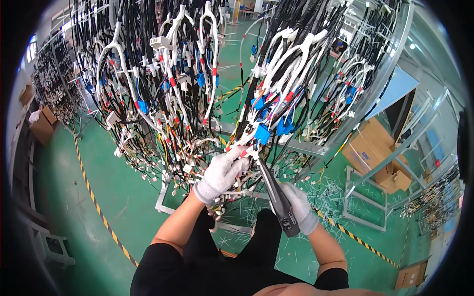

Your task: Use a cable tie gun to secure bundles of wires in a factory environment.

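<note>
Gloved in white, my left hand (220, 173) pinches a wire harness branch (244, 154) with white and red tape on it. My right hand (299, 208) is wrapped round a long dark cable tie gun (276, 193), which points up and away from me. The gun's narrow nose meets the harness just right of my left fingertips. Right above the nose hangs a blue connector (262, 133), among more blue plugs and thin coloured wires. Thick black and white-taped harnesses (302, 52) hang down in front of me. The right fingers are partly hidden behind the gun.
Another dense harness bundle (170, 79) hangs at the left. A grey metal frame (385, 79) rises on the right, near an opened cardboard box (370, 148). Cut white strips (326, 197) litter the green floor. Yellow-black tape (101, 212) runs along it; a grey stool (53, 249) stands lower left.
</note>
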The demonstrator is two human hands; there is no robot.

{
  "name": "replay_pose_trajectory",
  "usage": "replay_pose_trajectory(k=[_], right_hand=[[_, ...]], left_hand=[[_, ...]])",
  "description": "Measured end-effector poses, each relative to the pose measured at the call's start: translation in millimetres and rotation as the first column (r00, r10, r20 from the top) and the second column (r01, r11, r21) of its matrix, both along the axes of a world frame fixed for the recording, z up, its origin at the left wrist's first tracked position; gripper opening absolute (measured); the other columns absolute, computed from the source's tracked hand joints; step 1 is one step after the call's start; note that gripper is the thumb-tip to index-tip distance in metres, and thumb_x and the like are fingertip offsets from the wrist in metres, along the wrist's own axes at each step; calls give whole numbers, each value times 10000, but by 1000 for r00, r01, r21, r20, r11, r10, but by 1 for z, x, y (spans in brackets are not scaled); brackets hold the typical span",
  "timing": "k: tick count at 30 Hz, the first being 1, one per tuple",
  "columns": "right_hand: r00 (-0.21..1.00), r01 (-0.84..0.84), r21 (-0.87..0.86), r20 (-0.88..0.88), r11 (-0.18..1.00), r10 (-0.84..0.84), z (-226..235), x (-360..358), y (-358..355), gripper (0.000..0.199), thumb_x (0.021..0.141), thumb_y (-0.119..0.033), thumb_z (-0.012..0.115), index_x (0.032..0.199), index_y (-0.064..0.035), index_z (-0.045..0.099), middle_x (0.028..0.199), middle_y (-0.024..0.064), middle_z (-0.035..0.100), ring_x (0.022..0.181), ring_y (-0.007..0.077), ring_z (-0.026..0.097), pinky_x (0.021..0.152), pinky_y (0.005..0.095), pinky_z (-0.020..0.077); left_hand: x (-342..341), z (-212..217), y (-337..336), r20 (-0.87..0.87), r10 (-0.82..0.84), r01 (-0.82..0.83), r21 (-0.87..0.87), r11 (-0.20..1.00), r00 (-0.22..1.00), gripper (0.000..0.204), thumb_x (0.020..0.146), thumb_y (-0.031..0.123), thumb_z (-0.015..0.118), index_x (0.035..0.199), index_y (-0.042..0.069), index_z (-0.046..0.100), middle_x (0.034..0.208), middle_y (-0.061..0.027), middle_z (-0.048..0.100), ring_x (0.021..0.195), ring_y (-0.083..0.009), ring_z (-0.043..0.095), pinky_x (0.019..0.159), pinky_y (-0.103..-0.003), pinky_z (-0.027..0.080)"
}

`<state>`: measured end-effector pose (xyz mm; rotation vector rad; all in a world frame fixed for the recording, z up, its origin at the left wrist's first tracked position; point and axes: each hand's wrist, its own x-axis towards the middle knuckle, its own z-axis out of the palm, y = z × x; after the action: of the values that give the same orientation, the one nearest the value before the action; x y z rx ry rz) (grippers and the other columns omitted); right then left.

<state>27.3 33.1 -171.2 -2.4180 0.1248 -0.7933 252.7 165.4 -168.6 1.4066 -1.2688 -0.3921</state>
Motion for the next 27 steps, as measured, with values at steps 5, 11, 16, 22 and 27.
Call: replay_pose_trajectory(k=[5, 11, 16, 22, 27], right_hand=[[997, -23, -182, -77, 983, 9, 10, -1, -4, 208, 756, -98, 718, 901, -20, 591, 767, 142, 601, 628, 344, 617, 580, 415, 503], [984, -174, 166, -9, 971, 178, 17, 3, -2, 183, 779, -94, 720, 935, -32, 646, 698, 99, 591, 607, 271, 602, 581, 356, 481], [966, -248, 544, 77, 802, 247, 10, 0, 12, 121, 952, -156, 604, 973, -38, 596, 744, -29, 539, 658, 84, 543, 586, 284, 449], [855, -484, 790, 337, 375, 394, -22, -25, 61, 183, 870, -44, 673, 1042, -63, 615, 842, 15, 603, 728, 131, 593, 638, 296, 459], [955, -282, 908, 297, 309, -1, -34, -43, 67, 319, 768, -19, 747, 1046, -48, 592, 903, 46, 614, 809, 198, 630, 719, 314, 507]], left_hand=[[8, -10, -13, -375, -240, 176, -195, 965, 895, 195, 1018, 139, 539, 1162, 8, 544, 753, 15, 493, 655, -92, 472, 624, -242, 452], [23, -17, -19, -594, -338, 255, -222, 941, 730, 217, 968, 248, 625, 962, 46, 546, 649, 25, 440, 544, -91, 421, 495, -249, 382], [25, -22, -15, -615, -405, 287, -286, 914, 677, 205, 978, 221, 602, 1078, 44, 573, 672, 38, 444, 555, -69, 407, 482, -230, 340], [39, -20, -25, -520, -160, 60, -204, 977, 839, 169, 1000, 170, 560, 1075, 23, 592, 678, 34, 479, 524, -53, 403, 489, -212, 322], [37, -18, -27, -406, -134, 77, -154, 985, 904, 229, 995, 143, 575, 1175, 4, 601, 757, -12, 573, 673, -113, 532, 652, -276, 456]])
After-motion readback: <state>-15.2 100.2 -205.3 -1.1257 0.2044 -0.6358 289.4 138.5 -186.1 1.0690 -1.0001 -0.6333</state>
